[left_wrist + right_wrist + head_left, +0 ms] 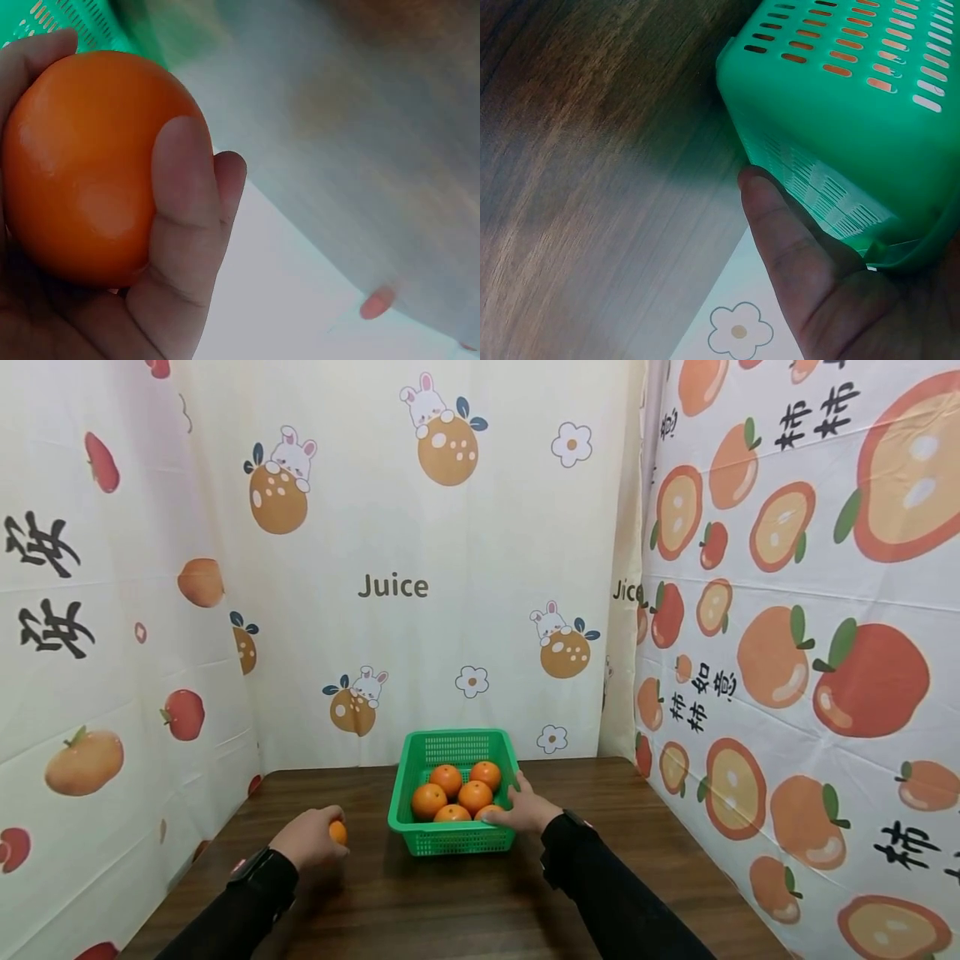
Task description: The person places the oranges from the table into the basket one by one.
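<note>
My left hand [311, 839] is over the left part of the table, its fingers and thumb curled round an orange [105, 172]. The orange's skin is smooth and shiny in the left wrist view; most of it is hidden by the hand in the head view. My right hand [531, 810] grips the right wall of a green plastic basket [420, 843] near its front corner. In the right wrist view a digit lies along the outside of the slotted wall, and the other fingers are hidden. Several oranges [475, 796] lie together inside the basket.
The basket stands on a dark brown wooden table [450, 910], towards its back edge. Fruit-printed cloths hang on the left [135, 677], at the back [480, 543] and on the right [720, 710], close around the table.
</note>
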The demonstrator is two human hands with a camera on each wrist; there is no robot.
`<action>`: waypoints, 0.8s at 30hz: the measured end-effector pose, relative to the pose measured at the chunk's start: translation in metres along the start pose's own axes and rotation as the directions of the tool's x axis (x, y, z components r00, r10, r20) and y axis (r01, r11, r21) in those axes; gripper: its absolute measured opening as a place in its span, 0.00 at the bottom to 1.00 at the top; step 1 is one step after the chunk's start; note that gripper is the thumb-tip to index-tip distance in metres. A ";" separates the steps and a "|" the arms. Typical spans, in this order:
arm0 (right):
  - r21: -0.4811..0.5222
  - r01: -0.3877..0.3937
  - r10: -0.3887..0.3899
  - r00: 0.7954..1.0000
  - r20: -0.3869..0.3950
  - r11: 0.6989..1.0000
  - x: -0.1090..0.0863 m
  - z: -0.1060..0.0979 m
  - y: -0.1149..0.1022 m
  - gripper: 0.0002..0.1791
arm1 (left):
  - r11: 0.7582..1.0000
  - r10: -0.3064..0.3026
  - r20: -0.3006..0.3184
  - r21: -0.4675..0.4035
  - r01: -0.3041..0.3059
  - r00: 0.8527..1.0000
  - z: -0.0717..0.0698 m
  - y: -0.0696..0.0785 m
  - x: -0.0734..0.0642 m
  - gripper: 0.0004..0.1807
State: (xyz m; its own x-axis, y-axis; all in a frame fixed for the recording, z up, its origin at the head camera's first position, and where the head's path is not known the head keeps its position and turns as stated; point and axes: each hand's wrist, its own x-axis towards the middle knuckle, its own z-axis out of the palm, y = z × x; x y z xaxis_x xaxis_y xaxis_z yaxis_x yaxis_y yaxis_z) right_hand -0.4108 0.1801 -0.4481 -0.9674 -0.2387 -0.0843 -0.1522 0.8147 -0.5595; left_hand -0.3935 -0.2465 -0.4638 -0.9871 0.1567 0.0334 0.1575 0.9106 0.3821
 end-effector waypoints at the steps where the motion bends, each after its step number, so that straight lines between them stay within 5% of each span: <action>1: -0.002 -0.001 0.001 1.000 -0.002 1.000 0.000 0.000 0.000 0.56 | 1.000 0.005 -0.010 0.001 -0.005 1.000 -0.001 0.001 0.000 0.26; 15: 0.000 -0.005 0.005 1.000 -0.004 1.000 0.008 0.002 0.003 0.58 | 0.997 -0.011 -0.130 -0.074 0.002 0.991 -0.009 0.008 -0.002 0.24; 24: 0.012 -0.010 0.010 1.000 0.001 1.000 0.007 0.002 0.004 0.58 | 0.993 -0.021 -0.149 -0.115 0.003 0.989 -0.008 0.006 0.007 0.26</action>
State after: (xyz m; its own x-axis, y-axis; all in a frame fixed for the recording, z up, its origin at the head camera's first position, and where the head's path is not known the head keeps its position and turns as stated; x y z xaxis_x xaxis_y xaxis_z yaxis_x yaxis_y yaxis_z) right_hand -0.4182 0.1806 -0.4527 -0.9688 -0.2309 -0.0902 -0.1402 0.8105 -0.5688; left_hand -0.3998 -0.2432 -0.4541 -0.9834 0.0792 0.1630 0.1498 0.8612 0.4857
